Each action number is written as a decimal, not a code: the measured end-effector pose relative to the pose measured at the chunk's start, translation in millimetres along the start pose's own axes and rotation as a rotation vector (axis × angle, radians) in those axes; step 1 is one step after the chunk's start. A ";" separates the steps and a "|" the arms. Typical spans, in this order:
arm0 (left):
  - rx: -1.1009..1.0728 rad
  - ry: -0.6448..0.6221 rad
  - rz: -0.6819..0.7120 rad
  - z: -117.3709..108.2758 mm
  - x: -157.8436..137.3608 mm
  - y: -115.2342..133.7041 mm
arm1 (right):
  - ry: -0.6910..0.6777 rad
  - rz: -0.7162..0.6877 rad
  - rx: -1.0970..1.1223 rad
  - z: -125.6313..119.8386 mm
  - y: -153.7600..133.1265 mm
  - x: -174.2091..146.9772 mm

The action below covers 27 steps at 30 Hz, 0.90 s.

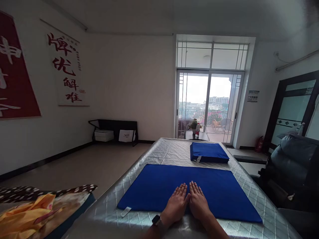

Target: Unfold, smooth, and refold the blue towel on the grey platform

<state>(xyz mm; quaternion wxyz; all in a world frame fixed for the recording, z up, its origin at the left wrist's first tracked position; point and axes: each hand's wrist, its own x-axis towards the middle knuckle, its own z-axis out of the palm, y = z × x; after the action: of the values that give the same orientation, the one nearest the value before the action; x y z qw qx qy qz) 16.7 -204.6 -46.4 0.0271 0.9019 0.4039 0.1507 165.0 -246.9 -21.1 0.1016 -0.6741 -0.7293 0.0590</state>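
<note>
Blue cloth (188,174) flat on silvery cover (159,152), left hand (176,201) and right hand (198,199) open, palms down on it

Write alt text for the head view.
The left hand and right hand lie palms down, side by side, on a blue cloth atop a silvery quilted cover. Beyond sits a stack of blue cloths, then a sliding glass door.

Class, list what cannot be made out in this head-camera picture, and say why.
Head view:
Blue cloth: patch under the left hand and right hand, which cover it.
Its white tag: any print, too small.
Red banner: left part, cut off by the picture's edge.
Bottle: label wording, too small.
</note>
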 end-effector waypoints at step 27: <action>0.324 0.107 -0.333 -23.4 -130.9 -223.5 | 0.254 0.348 -0.228 22.3 277.8 -83.3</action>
<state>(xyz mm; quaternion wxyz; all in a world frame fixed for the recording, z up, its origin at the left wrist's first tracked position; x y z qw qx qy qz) -233.4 -152.6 -94.9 -0.1147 0.8061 0.5670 0.1249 435.5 -305.3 -110.4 0.1042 -0.7986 -0.5856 -0.0924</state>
